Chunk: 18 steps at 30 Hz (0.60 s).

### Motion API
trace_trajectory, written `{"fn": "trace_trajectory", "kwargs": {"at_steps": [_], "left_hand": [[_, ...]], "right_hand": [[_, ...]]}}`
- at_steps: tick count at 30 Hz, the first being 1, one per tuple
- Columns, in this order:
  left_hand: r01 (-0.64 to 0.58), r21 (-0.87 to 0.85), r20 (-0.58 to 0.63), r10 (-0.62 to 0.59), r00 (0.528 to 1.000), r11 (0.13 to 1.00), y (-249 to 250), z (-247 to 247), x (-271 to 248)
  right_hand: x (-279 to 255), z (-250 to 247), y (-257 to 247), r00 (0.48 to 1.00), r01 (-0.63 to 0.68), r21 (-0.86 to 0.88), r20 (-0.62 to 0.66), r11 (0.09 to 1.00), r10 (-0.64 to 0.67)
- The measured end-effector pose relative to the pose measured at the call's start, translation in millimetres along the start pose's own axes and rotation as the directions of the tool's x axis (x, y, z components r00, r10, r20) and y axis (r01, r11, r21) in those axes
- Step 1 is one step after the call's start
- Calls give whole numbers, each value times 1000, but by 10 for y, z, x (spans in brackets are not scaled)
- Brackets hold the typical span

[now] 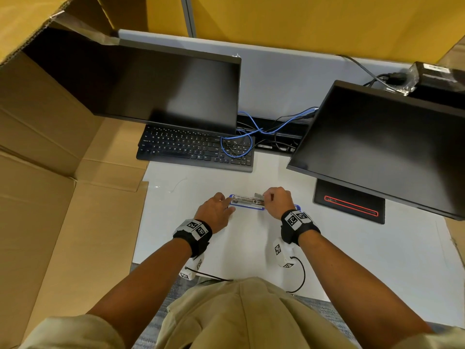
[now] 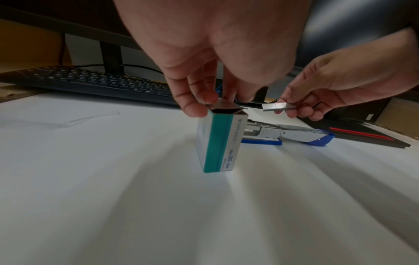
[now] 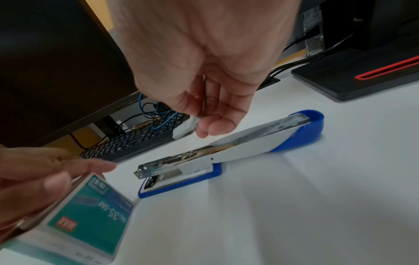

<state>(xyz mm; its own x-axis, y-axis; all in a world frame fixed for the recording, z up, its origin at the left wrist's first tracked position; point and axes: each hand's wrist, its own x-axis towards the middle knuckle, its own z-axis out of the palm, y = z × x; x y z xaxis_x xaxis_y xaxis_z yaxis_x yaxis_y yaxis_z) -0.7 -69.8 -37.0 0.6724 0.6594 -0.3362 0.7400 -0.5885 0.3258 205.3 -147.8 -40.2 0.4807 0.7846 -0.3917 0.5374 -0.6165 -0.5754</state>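
A blue and white stapler [image 3: 229, 152] lies opened flat on the white desk [image 1: 251, 248], its metal staple channel [image 1: 247, 199] facing up. My left hand [image 1: 216, 210] grips the open top of a teal and white staple box [image 2: 217, 141], which stands upright on the desk left of the stapler. The box [image 3: 90, 215] carries the print "No.35-5M". My right hand [image 1: 276, 200] pinches a short silver strip of staples [image 2: 278, 106] between thumb and fingers, held above the stapler [image 2: 294, 134]. In the right wrist view the strip [image 3: 186, 127] hangs just over the stapler's channel.
A black keyboard [image 1: 196, 149] with a blue cable [image 1: 251, 132] lies behind the stapler. Two dark monitors [image 1: 163, 84] [image 1: 385, 147] overhang the desk; the right one's black base [image 1: 349, 205] sits close right of my hand. Flattened cardboard [image 1: 63, 197] covers the left.
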Motion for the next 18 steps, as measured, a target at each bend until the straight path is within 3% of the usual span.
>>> {"fn": "trace_trajectory", "kwargs": {"at_steps": [7, 13, 18], "left_hand": [[-19, -65, -84, 13, 996, 998, -136, -62, 14], [68, 60, -79, -63, 995, 996, -214, -176, 19], [16, 90, -99, -7, 995, 996, -93, -207, 11]], "right_hand": [[9, 21, 66, 998, 56, 30, 14, 998, -57], [-15, 29, 128, 993, 99, 77, 56, 992, -104], [-51, 35, 167, 993, 121, 41, 3, 992, -121]]}}
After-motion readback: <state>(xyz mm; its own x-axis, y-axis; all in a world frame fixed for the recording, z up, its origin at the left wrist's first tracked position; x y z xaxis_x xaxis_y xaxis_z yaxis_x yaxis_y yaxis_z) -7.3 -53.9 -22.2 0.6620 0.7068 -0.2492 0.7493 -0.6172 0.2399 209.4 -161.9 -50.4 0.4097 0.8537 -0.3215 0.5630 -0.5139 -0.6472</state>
